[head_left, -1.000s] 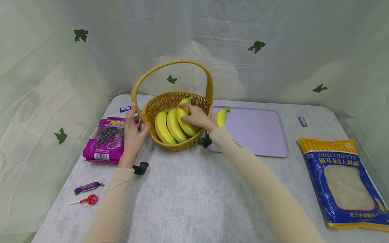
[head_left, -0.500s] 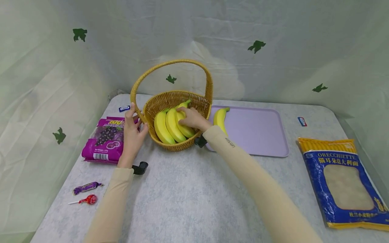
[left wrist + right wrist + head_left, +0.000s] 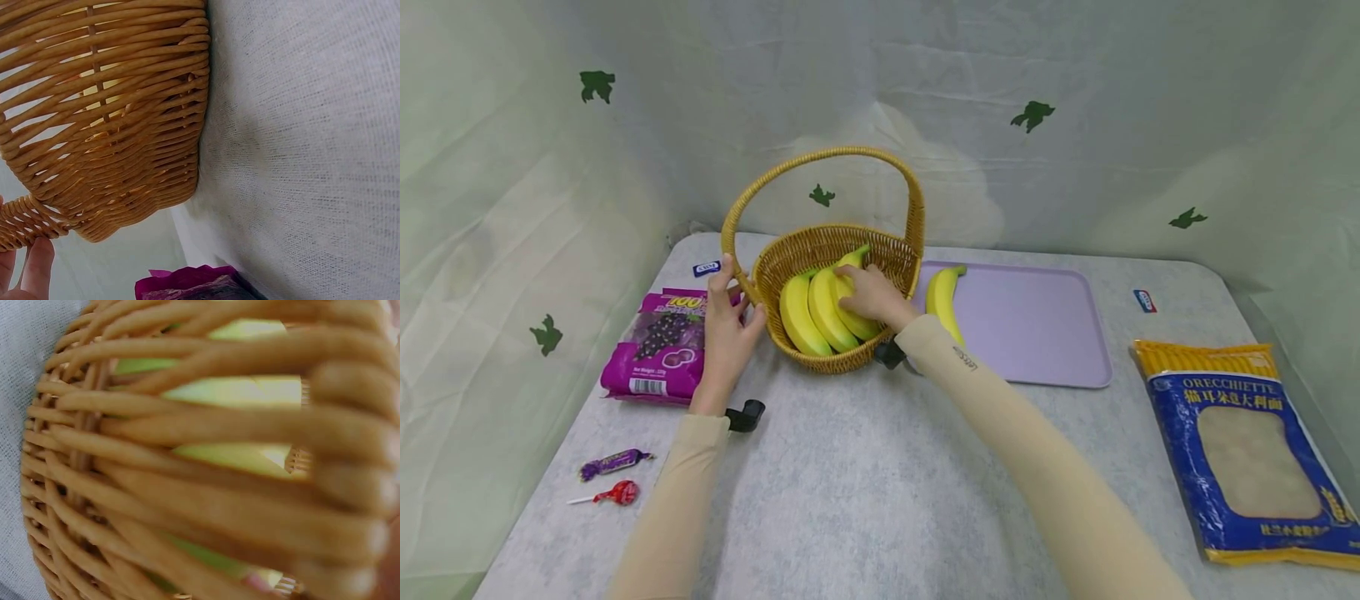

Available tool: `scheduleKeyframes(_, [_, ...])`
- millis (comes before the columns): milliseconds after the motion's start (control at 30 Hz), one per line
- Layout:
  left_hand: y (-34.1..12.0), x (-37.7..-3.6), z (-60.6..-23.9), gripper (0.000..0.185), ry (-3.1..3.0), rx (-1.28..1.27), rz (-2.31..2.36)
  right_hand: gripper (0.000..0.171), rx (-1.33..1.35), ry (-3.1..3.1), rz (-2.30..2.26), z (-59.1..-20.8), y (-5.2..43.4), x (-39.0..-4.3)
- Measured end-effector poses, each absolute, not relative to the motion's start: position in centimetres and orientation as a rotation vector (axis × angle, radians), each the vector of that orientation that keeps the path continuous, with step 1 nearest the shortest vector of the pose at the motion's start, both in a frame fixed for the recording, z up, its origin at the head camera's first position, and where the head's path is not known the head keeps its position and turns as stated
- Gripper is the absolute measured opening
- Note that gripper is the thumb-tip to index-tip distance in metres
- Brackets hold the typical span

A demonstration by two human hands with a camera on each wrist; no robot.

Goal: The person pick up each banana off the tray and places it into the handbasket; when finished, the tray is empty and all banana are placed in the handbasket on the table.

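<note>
A wicker basket [image 3: 827,364] with a tall hoop handle stands near the back of the table, several bananas side by side inside. My left hand [image 3: 727,337] holds the foot of the handle on the basket's left side; in the left wrist view its fingertips [image 3: 39,265] meet the wicker there. Reaching in over the right rim, my right hand [image 3: 876,296] grips the rightmost banana [image 3: 856,325], against the middle banana [image 3: 829,310]. Its palm hides part of that fruit. Through the weave, the right wrist view shows a blurred yellow banana [image 3: 237,390].
A lilac tray [image 3: 1030,325] beside the basket bears one banana [image 3: 943,302], partly behind my right sleeve. Left lie a purple candy bag [image 3: 658,350], a wrapped candy [image 3: 616,464] and a red lollipop [image 3: 625,492]. A blue pasta bag [image 3: 1255,458] lies far right.
The right hand has brought the rightmost banana down and left against the middle one, then shifted only slightly. The left hand has stayed at the handle.
</note>
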State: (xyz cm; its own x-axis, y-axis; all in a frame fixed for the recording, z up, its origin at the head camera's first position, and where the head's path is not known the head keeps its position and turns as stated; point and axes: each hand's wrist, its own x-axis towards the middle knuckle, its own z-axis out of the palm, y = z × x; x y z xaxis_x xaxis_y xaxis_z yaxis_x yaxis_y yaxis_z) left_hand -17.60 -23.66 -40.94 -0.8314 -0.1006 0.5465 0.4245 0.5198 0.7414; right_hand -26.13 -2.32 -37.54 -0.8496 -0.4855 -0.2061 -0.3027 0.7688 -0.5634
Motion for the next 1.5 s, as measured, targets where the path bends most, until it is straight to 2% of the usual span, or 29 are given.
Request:
scheduleKeyframes(333, [-23.5,-17.5,-40.9,0.087,-2.222,-0.269,-1.309,0.055,-0.575,2.618,-0.678,-38.4,-2.4,-26.3])
scheduleKeyframes(533, [-23.6,-17.5,-40.9,0.087,-2.246,-0.248,-1.289,0.052,-0.678,2.574,-0.878,-37.7,-1.0,-26.7])
scheduleKeyframes(900, [-23.7,-17.6,-41.1,0.087,-2.242,-0.261,-1.293,0.044,-0.715,2.114,-1.652,-36.9,6.5,-26.7])
scheduleKeyframes(1167, [-23.7,-17.6,-41.1,0.086,-2.249,-0.25,-1.29,0.047,-0.622,2.072,-1.802,-38.8,11.7,-26.7])
scheduleKeyframes(1500, [-23.6,-17.5,-41.0,0.085,-2.236,-0.247,-1.318,0.051,-0.498,2.129,-1.725,-41.2,15.7,-26.0])
